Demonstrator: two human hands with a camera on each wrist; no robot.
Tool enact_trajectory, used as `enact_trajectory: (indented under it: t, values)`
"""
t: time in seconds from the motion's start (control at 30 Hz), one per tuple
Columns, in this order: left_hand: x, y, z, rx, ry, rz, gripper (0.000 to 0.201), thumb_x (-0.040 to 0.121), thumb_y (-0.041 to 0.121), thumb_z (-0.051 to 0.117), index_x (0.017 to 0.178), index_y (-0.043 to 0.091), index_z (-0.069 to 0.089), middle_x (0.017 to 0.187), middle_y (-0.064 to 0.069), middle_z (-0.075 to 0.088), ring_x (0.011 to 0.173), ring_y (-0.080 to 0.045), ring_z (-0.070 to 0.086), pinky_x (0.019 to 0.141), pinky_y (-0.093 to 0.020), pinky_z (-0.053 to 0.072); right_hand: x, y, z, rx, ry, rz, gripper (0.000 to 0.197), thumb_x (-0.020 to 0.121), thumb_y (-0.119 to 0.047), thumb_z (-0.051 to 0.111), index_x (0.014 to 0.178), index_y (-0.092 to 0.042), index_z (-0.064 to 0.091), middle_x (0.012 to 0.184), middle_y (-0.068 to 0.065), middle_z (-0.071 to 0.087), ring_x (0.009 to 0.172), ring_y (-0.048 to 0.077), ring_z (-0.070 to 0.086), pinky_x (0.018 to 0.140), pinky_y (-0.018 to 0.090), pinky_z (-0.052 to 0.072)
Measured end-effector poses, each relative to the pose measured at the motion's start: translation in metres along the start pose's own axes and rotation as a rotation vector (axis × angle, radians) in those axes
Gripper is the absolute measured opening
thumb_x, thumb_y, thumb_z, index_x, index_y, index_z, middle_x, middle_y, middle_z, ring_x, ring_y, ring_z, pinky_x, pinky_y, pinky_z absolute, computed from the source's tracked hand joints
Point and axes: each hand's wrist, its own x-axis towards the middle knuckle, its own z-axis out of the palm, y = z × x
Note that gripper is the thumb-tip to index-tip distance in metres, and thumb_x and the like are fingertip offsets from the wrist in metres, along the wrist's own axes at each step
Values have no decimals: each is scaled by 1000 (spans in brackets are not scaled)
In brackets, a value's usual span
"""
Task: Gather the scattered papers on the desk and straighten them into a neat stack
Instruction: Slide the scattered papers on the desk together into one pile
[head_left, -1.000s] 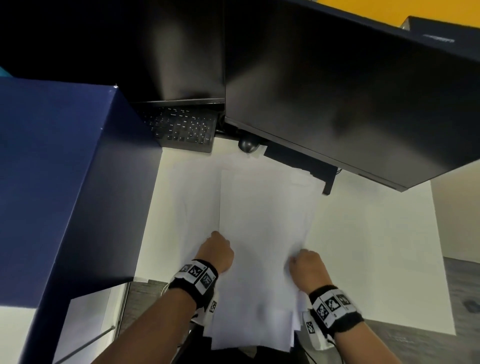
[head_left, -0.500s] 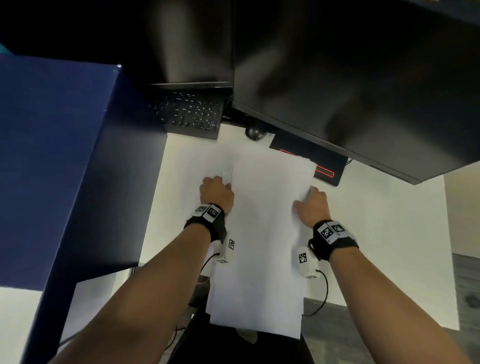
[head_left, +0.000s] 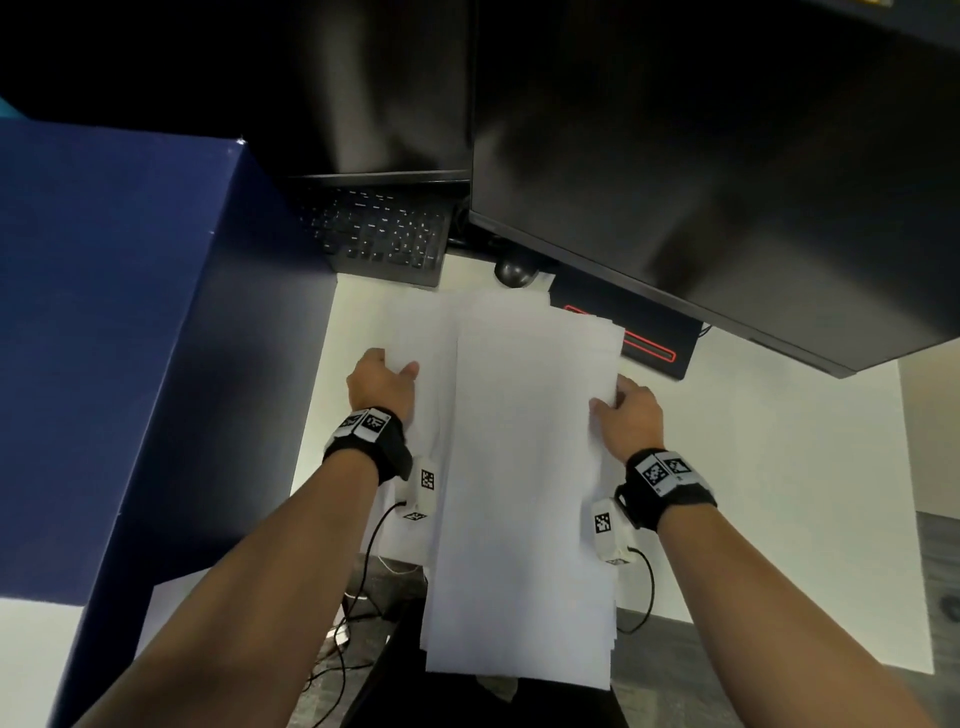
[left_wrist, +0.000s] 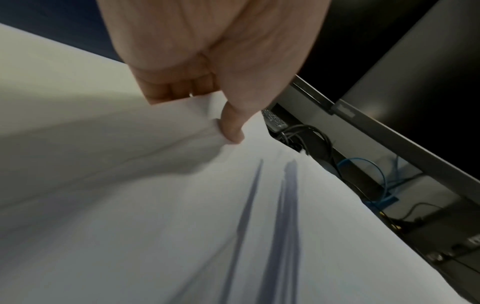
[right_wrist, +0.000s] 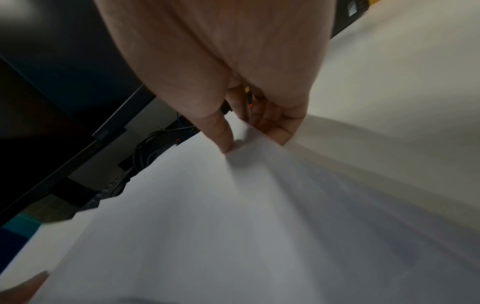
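A pile of white papers (head_left: 524, 467) lies lengthwise on the white desk (head_left: 769, 467), its near end hanging past the desk's front edge. The sheets are fanned, with offset edges at the far right corner and the left side. My left hand (head_left: 382, 379) pinches the left edge of the papers (left_wrist: 182, 185), thumb on top and fingers curled underneath. My right hand (head_left: 623, 410) pinches the right edge of the papers (right_wrist: 233, 205) the same way, thumb above and fingers below.
Two black monitors (head_left: 701, 156) hang over the desk's far side. A black keyboard (head_left: 384, 234) and a dark mouse (head_left: 511, 273) lie beneath them. A black pad with red trim (head_left: 649, 345) sits right of the papers' far end. A blue partition (head_left: 130, 338) stands on the left.
Both hands have slid forward along the papers' side edges, away from the desk's front. The pile has moved further onto the desk, toward the monitors.
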Motion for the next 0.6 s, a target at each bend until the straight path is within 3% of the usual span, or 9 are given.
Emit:
enact_trajectory:
  t: [0.13, 0.17, 0.2, 0.27, 0.3, 0.37, 0.43, 0.53, 0.6]
  values:
    - [-1, -9, -7, 41, -36, 54, 54, 87, 44, 67, 122, 3, 63, 117, -10, 69, 111, -34, 63, 94, -39, 52, -2, -1, -3, -14, 46, 12, 35, 90, -20, 63, 123, -9, 62, 106, 16, 63, 94, 30, 61, 83, 28, 44]
    - [-1, -14, -10, 92, -68, 47, 56, 85, 48, 67, 120, 3, 64, 117, -12, 70, 111, -35, 63, 95, -41, 52, -5, 2, -7, -34, 56, 31, 32, 90, -21, 63, 117, -4, 63, 101, 17, 63, 92, 32, 61, 81, 30, 47]
    - [-1, -18, -12, 139, -106, 44, 54, 85, 46, 67, 116, 2, 66, 116, -14, 70, 110, -35, 63, 93, -40, 52, -8, 6, -9, -64, 49, 33, 25, 90, -22, 62, 102, 0, 63, 91, 18, 62, 85, 34, 60, 71, 31, 48]
    - [-8, -22, -8, 172, -162, 84, 37, 89, 36, 68, 96, -1, 68, 100, -16, 72, 93, -32, 64, 77, -31, 50, -17, 9, -6, -145, -5, 23, 28, 91, -24, 59, 77, -3, 50, 78, 17, 53, 71, 31, 54, 53, 26, 38]
    - [-15, -21, -5, 168, -177, 118, 30, 90, 30, 68, 81, 2, 66, 88, -15, 72, 81, -29, 62, 69, -27, 47, -19, 11, -1, -171, -34, 18, 26, 92, -25, 58, 77, -5, 49, 81, 17, 52, 70, 29, 52, 55, 25, 36]
    - [-28, -18, 7, 146, -200, 174, 31, 89, 19, 64, 62, 7, 56, 69, -9, 64, 67, -25, 57, 58, -23, 41, -27, 10, 8, -207, -82, -4, 20, 94, -24, 57, 96, -4, 59, 96, 19, 54, 76, 27, 51, 71, 25, 40]
    - [-37, -13, 16, 150, -227, 234, 27, 92, 18, 59, 68, 5, 57, 76, -14, 68, 72, -29, 62, 61, -25, 44, -32, 10, 11, -201, -71, -14, 27, 93, -21, 58, 111, -1, 61, 103, 23, 57, 80, 29, 56, 75, 25, 39]
    - [-42, -11, 13, 148, -226, 251, 33, 98, 32, 54, 104, 1, 63, 106, -18, 70, 98, -36, 66, 82, -35, 53, -42, 16, -3, -116, -9, -16, 24, 90, -16, 62, 105, 2, 64, 90, 28, 63, 85, 40, 63, 68, 27, 40]
    - [-44, -17, 3, 250, -253, 188, 44, 101, 40, 45, 118, 3, 60, 117, -17, 67, 108, -37, 63, 88, -35, 49, -51, 26, -15, -90, 22, 16, 26, 89, -19, 63, 101, 5, 63, 88, 29, 66, 84, 43, 62, 68, 35, 46]
